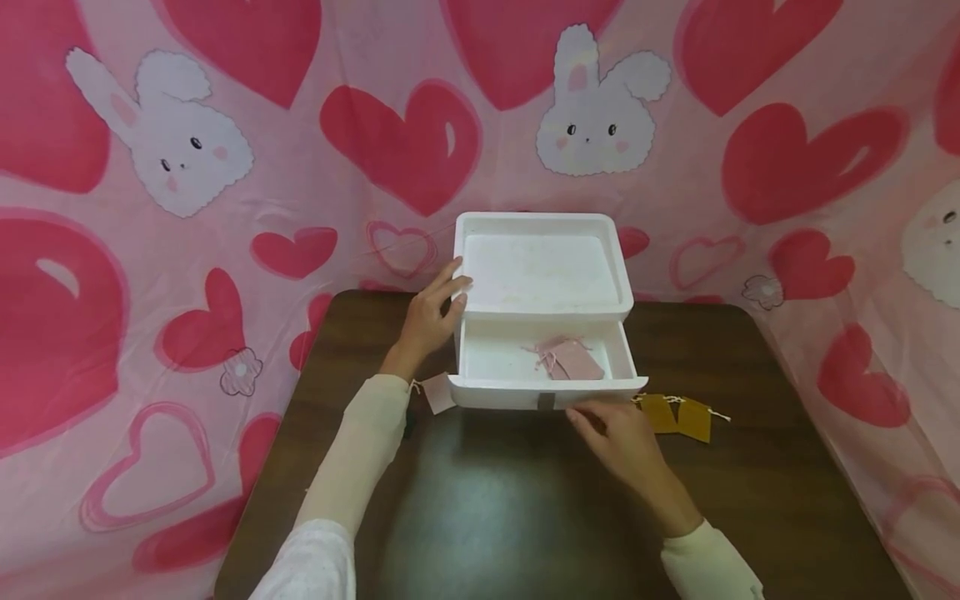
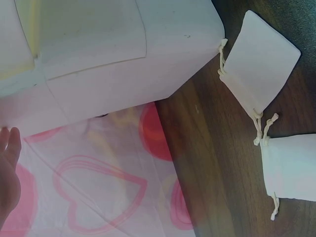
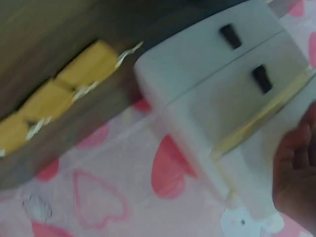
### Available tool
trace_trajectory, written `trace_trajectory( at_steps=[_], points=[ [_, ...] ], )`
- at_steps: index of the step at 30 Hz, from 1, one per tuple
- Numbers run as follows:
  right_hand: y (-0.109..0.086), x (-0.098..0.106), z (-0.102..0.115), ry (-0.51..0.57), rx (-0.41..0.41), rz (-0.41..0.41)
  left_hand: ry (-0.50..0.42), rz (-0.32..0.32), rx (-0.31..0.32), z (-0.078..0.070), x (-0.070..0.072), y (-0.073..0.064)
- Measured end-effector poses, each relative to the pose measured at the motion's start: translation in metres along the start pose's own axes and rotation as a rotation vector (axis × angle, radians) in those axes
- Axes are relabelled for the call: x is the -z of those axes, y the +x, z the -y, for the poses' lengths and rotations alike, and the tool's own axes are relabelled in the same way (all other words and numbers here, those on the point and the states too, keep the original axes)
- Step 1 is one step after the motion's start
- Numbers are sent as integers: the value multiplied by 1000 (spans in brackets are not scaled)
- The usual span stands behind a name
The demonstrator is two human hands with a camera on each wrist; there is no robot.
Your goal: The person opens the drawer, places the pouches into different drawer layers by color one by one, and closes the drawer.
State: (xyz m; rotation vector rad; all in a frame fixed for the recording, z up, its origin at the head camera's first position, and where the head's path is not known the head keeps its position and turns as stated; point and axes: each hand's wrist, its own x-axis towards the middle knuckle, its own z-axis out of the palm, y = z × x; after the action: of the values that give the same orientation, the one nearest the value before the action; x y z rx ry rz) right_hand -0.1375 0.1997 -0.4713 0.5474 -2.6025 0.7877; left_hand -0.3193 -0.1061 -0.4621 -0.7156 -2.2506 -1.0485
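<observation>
A white drawer unit (image 1: pixel 542 304) stands on the table with its upper drawer (image 1: pixel 495 395) pulled out. Pink drawstring pouches (image 1: pixel 576 360) lie inside, toward the drawer's right. My left hand (image 1: pixel 431 317) rests along the unit's upper left side, fingers extended; in the left wrist view only part of that hand (image 2: pixel 9 173) shows at the edge. At the drawer's front, right of its dark handle (image 1: pixel 547 401), is my right hand (image 1: pixel 622 437), loosely bent fingers at the front panel. The right wrist view has this hand (image 3: pixel 296 173) partly cut off, beyond two lower handles.
Mustard drawstring pouches (image 3: pixel 49 101) lie in a row on the table right of the unit. To its left are pale pouches (image 2: pixel 261 61) with cream cords. A brown wooden table (image 1: pixel 780 467) bears everything, and a pink heart-patterned cloth (image 1: pixel 360 50) hangs behind.
</observation>
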Motion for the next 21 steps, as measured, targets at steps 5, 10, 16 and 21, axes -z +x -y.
trace_trajectory(
  at_steps=[5, 10, 16, 21],
  points=[
    [2, -16, 9, 403, -247, 264, -6, 12, 11, 0, 0, 0],
    [3, -27, 10, 797, -438, 411, -13, 23, 23, 0, 0, 0],
    [7, -32, 11, 1027, -588, 449, -9, 26, 31, -1, 1, 0],
    [14, -28, 18, 1034, -576, 420, -10, 26, 36, -1, 0, 0]
  ],
)
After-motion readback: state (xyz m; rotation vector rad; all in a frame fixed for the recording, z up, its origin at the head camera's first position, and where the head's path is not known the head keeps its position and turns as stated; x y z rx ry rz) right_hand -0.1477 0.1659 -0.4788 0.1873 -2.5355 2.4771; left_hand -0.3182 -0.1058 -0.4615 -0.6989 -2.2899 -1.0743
